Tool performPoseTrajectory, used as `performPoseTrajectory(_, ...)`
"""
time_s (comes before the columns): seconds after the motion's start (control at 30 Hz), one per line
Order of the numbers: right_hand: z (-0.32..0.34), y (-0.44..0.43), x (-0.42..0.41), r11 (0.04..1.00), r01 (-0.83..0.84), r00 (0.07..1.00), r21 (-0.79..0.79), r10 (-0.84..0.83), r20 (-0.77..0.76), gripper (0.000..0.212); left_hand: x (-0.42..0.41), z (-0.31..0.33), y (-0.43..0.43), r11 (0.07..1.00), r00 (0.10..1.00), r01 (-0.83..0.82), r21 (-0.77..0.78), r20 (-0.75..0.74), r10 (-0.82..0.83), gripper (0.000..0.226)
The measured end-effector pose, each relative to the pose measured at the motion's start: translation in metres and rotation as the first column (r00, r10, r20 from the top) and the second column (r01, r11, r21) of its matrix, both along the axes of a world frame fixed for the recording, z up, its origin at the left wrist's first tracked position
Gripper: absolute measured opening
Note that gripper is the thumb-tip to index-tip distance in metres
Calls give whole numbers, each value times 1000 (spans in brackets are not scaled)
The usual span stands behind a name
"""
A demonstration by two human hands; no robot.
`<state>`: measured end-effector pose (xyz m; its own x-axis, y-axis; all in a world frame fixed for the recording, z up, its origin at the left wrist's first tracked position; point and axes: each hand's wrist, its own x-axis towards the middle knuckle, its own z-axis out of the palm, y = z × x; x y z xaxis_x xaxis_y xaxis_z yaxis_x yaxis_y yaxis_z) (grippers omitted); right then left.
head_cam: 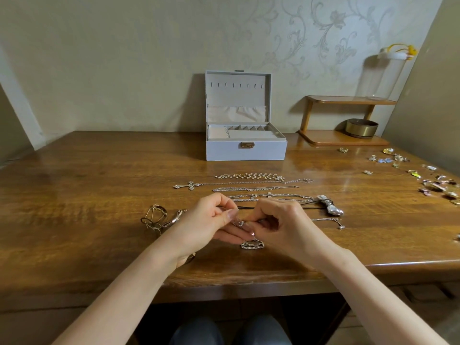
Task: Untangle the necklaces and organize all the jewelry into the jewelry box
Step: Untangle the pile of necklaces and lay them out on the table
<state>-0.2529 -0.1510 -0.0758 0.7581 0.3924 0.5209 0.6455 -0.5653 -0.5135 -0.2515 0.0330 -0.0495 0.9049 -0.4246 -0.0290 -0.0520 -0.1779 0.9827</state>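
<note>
Left hand (211, 221) and right hand (281, 221) each pinched the silver chain (252, 245) between curled fingertips, its slack bunched on the table (99, 195) beneath. The jewelry box (245, 148) stood open behind the straightened necklaces (249, 189).

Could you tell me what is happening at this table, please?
A person is working on a fine silver chain, pinching it between left hand and right hand just above the table. Several necklaces lie straightened in rows beyond. The jewelry box stands open at the back; its visible compartments look empty.
</note>
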Motion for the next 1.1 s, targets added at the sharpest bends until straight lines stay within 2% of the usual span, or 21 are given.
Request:
performPoseTrajectory(0.27,3,-5,-1,999,33,999,39,-34,14,10,-2,4,3,1000,1000,-9,-12,-2,9,8)
performPoseTrajectory(0.4,5,-11,1,996,87,996,-31,-87,-18,6,-2,4,3,998,997,-65,-25,28,66,7)
performPoseTrajectory(0.47,7,-20,1,991,123,990,-49,-126,-60,4,-1,3,6,991,988,-126,-48,84,130,8)
performPoseTrajectory(0.53,8,-31,1,989,149,984,19,-146,-106,6,2,1,12,983,971,-181,-28,152,183,9)
performPoseTrajectory(0.6,10,-42,-1,979,169,975,113,-149,-164,10,4,-2,18,969,942,-234,76,262,207,14)
performPoseTrajectory(0.67,11,-50,-3,955,202,959,218,-148,-240,6,5,-5,21,930,890,-303,209,410,198,9)
performPoseTrajectory(0.77,9,-61,-8,900,253,939,354,-140,-316,11,4,-10,21,880,818,-387,275,542,191,3)
performPoseTrajectory(0.87,4,-66,-11,856,288,921,430,-124,-369,12,5,-15,19,882,809,-417,218,532,250,5)
performPoseTrajectory(0.97,-2,-71,-11,799,331,902,501,-112,-417,9,8,-18,19,905,833,-411,109,448,325,6)
performPoseTrajectory(1.1,-7,-72,-11,779,383,890,497,-167,-425,6,11,-22,20,926,868,-377,33,363,340,4)
